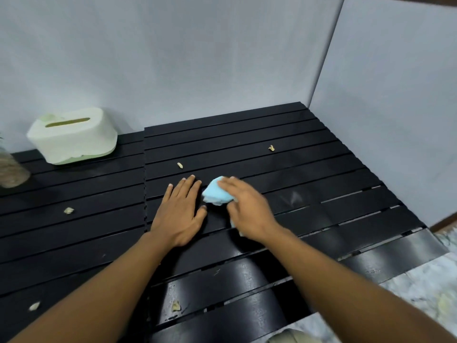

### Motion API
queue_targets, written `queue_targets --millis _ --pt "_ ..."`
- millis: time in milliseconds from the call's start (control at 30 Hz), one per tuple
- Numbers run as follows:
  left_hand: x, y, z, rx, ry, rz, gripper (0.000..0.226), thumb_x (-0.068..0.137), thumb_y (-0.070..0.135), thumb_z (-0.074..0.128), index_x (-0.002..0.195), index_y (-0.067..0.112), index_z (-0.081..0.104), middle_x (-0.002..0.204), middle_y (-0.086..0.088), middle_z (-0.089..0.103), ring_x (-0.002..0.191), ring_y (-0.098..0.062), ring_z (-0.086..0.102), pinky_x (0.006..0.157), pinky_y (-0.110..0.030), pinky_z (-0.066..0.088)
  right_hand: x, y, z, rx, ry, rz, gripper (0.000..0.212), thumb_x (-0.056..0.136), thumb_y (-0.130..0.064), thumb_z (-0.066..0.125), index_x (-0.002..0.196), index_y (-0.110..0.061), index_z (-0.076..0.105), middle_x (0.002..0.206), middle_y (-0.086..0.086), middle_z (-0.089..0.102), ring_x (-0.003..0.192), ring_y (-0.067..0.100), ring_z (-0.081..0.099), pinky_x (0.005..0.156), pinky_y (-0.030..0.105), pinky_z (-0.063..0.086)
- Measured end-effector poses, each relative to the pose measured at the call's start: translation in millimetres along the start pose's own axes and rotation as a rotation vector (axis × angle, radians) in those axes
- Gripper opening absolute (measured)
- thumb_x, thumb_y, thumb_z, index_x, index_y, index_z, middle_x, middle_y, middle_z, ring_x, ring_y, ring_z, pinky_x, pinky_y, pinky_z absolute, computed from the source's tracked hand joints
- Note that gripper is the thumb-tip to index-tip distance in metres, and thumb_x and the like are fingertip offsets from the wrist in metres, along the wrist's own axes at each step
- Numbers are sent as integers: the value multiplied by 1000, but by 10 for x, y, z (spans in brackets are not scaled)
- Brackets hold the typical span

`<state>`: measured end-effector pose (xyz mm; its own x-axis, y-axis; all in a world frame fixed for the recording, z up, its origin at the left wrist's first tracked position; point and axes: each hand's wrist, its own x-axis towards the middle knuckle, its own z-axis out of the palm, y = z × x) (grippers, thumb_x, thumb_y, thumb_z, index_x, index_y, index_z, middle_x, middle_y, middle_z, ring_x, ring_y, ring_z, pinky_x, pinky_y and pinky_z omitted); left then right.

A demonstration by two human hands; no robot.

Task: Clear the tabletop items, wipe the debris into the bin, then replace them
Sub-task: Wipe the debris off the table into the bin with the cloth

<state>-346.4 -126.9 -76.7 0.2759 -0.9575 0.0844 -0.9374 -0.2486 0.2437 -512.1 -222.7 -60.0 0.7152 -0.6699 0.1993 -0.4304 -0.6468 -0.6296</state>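
Forearms lead to flat, spread left hand (178, 214) beside right hand (247, 209) gripping blue cloth (216, 194).

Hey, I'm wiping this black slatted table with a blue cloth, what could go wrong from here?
The black slatted tabletop has gaps, so small tan debris bits may drop through instead of reaching a bin. No bin is in view. The right hand with the light blue cloth could miss scattered scraps, and the white tissue box sits on the table.

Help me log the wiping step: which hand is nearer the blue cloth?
Right. The right hand lies on top of the blue cloth, pressing it to the black slatted table. The left hand rests flat beside it, apart.
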Motion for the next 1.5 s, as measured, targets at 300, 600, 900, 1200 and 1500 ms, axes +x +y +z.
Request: queue_targets --millis 300,600,900,1200,1500 --pt "8 7 -21 57 12 -219 61 96 46 24 151 21 16 161 -13 1 148 -30 -5 118 -51 -4 27 1552 -1501 -333 387 602 46 80 -14 37 122 -5 52 121 20 56 102 40 57 82 44 49" --pt "35 40 0 113 -43 -233 65 95 47 21 152 19 10 161 -13 0 147 -33 -6 117 -54 -5 296 1008 -577 -413 162 255 53 84 -1 48 137 -4 47 147 17 40 137 35 32 113 39 26" --pt "-9 -151 -90 88 -7 -228 64 92 52 26 151 26 20 161 -11 7 147 -28 6 119 -47 3 208 -212 227 -186 -121 -93 59 87 -2 45 144 -16 39 155 2 32 145 20 22 115 33 25" --pt "31 -566 -198 52 16 -269 69 90 58 18 150 24 21 160 -10 13 148 -26 6 120 -46 1 575 1137 -1138 -270 444 360 48 82 -13 40 129 -12 52 131 11 54 114 36 56 97 46 47" --pt "13 -561 -111 -5 94 -299 64 94 51 22 150 19 23 161 -9 10 148 -22 5 120 -41 0 1117 1381 -800 -473 130 343 52 86 -7 50 137 -4 42 143 19 41 130 39 35 98 49 39"
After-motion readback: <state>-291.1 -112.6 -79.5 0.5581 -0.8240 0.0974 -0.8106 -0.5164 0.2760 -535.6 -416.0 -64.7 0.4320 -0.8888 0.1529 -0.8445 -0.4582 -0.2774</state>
